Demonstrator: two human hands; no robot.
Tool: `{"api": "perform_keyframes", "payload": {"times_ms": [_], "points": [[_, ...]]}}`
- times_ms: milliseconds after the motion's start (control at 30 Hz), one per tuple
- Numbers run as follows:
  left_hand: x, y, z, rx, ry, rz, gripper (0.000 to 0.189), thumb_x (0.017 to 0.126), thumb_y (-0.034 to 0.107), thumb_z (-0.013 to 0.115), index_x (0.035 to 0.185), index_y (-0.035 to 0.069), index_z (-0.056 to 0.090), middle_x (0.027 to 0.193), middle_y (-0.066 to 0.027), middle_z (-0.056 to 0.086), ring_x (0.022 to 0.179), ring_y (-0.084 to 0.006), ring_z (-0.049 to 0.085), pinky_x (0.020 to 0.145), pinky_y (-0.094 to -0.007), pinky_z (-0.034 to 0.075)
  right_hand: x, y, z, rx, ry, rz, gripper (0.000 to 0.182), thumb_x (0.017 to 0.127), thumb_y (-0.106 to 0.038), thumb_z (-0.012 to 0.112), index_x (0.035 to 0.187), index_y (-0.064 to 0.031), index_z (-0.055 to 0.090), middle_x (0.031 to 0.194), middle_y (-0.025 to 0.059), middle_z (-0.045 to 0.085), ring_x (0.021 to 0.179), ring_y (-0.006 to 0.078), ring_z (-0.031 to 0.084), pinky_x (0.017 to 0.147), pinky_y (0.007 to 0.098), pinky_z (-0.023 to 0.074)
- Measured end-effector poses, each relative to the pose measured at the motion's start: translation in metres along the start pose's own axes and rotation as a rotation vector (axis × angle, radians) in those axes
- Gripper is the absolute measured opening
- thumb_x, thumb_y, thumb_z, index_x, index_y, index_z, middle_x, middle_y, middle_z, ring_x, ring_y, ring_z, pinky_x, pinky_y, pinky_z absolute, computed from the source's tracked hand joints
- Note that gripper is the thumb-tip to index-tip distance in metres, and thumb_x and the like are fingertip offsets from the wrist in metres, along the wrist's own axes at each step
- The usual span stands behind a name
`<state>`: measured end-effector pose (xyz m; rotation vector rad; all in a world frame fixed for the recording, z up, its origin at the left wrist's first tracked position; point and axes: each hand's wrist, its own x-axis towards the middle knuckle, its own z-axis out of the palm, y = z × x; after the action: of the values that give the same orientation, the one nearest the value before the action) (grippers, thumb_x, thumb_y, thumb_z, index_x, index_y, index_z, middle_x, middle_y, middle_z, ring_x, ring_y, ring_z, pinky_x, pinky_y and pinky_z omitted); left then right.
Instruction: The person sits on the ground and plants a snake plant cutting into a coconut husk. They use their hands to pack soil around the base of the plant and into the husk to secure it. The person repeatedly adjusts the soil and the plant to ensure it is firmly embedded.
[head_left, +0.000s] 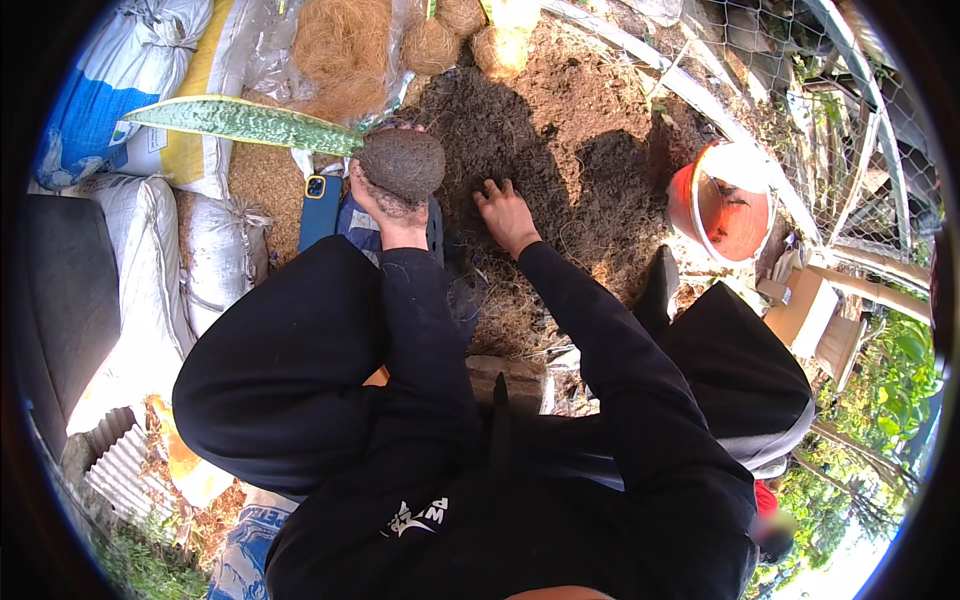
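My left hand (388, 208) cups a dark, rounded ball of soil (403, 165) from below. From the ball's left side a long variegated snake plant leaf (247, 126), green with pale yellow edges, sticks out sideways. My right hand (505, 216) rests on a heap of dark, fibrous potting soil (487, 127), its fingertips partly sunk in the soil. Whether those fingers have taken up any soil cannot be seen. Just left of my left wrist lies a blue phone (320, 211) with a yellow-rimmed camera.
Several fibre-wrapped balls (430, 47) and loose coconut fibre (342, 37) lie at the far side. A red bucket (724, 202) lies tipped at the right, before a wire mesh fence (780, 45). Filled sacks (142, 247) line the left. Part of another person (766, 499) shows at lower right.
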<state>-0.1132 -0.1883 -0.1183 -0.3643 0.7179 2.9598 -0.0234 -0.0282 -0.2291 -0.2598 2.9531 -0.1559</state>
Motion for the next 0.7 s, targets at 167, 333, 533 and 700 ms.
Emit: {"api": "perform_keyframes", "payload": {"times_ms": [167, 333, 533, 700], "points": [[0.000, -0.006, 0.003, 0.005, -0.030, 0.014, 0.061, 0.088, 0.050, 0.048, 0.117, -0.003, 0.056, 0.113, -0.0235, 0.060, 0.110, -0.0436, 0.055, 0.097, -0.0522, 0.045, 0.009, 0.026, -0.040, 0.574, -0.111, 0.180, 0.048, 0.078, -0.014, 0.074, 0.124, -0.0063, 0.060, 0.127, 0.0148, 0.059, 0.107, 0.0273, 0.063, 0.091, 0.0366, 0.0517], [-0.013, -0.023, 0.020, -0.030, -0.060, -0.067, 0.058, 0.089, 0.048, 0.046, 0.116, -0.002, 0.056, 0.112, -0.0234, 0.060, 0.108, -0.0427, 0.057, 0.097, -0.0513, 0.045, -0.022, 0.046, -0.097, 1.697, 0.061, 0.672, 0.045, 0.090, -0.029, 0.068, 0.125, -0.0030, 0.059, 0.114, 0.0122, 0.067, 0.097, 0.0209, 0.065, 0.085, 0.0339, 0.0529], [-0.039, -0.058, 0.043, -0.018, -0.119, -0.210, 0.051, 0.091, 0.047, 0.046, 0.114, 0.002, 0.056, 0.108, -0.0182, 0.062, 0.105, -0.0368, 0.059, 0.094, -0.0494, 0.048, -0.049, 0.065, -0.138, 2.415, 0.584, 0.496, 0.030, 0.097, -0.038, 0.054, 0.101, -0.0079, 0.061, 0.081, 0.0054, 0.065, 0.068, 0.0188, 0.063, 0.061, 0.0304, 0.0532], [-0.073, -0.084, 0.068, 0.169, 0.015, -0.309, 0.041, 0.095, 0.046, 0.048, 0.117, 0.013, 0.056, 0.109, -0.0079, 0.063, 0.100, -0.0245, 0.063, 0.086, -0.0444, 0.052, -0.062, 0.056, -0.171, 2.208, 0.785, 0.495, 0.049, 0.098, -0.035, 0.053, 0.138, -0.0073, 0.048, 0.136, 0.0115, 0.054, 0.127, 0.0230, 0.048, 0.107, 0.0400, 0.0363]]}}
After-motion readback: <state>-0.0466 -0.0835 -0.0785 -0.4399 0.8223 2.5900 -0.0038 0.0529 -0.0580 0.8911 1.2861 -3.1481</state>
